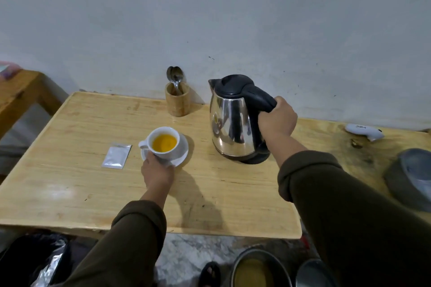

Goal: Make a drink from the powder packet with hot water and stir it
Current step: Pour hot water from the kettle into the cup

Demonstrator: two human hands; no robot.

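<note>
Our right hand was wrapped round the handle of the kettle, which stood upright; our left hand pinched the saucer under the orange-filled cup. The packet lay just left of that hand. We judged it best to release the kettle gently, then fetch a spoon from the holder beyond the cup for stirring.

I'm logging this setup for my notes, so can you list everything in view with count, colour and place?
cup: one, white, orange liquid inside, on saucer
saucer: one, white, table centre
packet: one, silver, left of saucer
kettle: one, steel with black lid and handle, right of cup
spoons: two, metal, in holder
holder: one, wooden, by wall
table: one, light wood
white device: one, far right
left hand: one, on the saucer's near edge
right hand: one, grip around kettle handle
</note>
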